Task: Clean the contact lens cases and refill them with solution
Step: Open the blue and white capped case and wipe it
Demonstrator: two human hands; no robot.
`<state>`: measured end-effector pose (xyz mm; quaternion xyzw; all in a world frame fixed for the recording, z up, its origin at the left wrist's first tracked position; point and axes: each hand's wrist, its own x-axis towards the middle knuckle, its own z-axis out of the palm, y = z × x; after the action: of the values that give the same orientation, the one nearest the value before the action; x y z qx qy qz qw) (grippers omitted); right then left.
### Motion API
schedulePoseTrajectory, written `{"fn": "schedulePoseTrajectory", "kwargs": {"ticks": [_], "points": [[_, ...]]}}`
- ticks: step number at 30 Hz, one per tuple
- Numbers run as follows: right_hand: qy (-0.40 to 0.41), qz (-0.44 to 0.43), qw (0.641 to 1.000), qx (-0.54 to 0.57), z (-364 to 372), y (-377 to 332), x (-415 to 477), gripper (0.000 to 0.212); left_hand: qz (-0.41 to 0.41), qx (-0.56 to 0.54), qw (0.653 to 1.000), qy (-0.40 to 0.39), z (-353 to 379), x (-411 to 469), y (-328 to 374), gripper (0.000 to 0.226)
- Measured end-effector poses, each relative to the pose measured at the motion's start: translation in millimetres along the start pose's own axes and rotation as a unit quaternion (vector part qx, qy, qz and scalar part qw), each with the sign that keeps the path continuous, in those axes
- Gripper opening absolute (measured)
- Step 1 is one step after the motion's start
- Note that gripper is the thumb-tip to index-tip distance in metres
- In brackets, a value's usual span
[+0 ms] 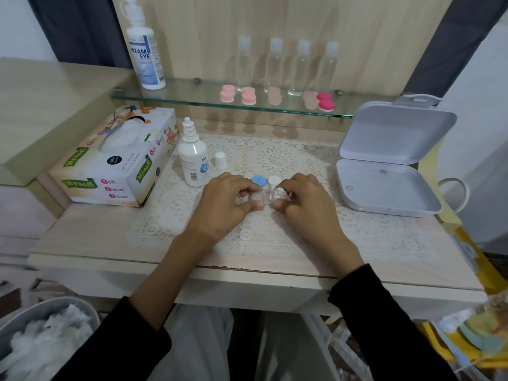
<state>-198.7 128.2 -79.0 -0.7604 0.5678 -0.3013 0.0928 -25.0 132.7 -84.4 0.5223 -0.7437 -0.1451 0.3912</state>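
Note:
A clear contact lens case [257, 197] rests on the lace mat, pinched by my left hand [228, 200]. My right hand [303, 199] grips a small wad of white tissue [280, 193] pressed against the case's right well. Just behind the hands lie the case's two loose caps, one blue [258, 180] and one white [274, 181]. A small solution bottle [193, 158] stands uncapped to the left, its white cap [220, 160] beside it on the mat.
A tissue box [115, 160] sits at the left and an open grey box [384, 160] at the right. The glass shelf [192, 101] carries a large solution bottle [145, 50], several clear bottles and several pink lens cases [248, 96]. A bin of used tissue [41, 342] stands lower left.

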Motion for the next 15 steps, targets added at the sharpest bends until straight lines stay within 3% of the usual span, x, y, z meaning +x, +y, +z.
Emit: {"fn": "schedulePoseTrajectory", "kwargs": {"ticks": [5,7,9,15], "points": [[-0.003,0.058,0.982,0.180,1.1,2.2,-3.7,0.008,-0.002,-0.005,1.000,0.005,-1.0,0.1,-1.1,0.029],[0.018,0.095,0.931,0.353,-1.3,-1.8,-7.9,0.010,-0.006,-0.013,1.000,0.007,-1.0,-0.1,-0.6,0.030],[0.051,0.115,0.890,0.439,-3.7,-3.1,-9.7,0.010,-0.005,-0.016,1.000,0.003,-0.4,-0.5,-0.2,0.030],[0.051,0.073,0.961,0.263,7.7,2.5,-9.5,0.009,-0.005,-0.011,1.000,0.005,-0.4,0.0,-0.8,0.031]]}}
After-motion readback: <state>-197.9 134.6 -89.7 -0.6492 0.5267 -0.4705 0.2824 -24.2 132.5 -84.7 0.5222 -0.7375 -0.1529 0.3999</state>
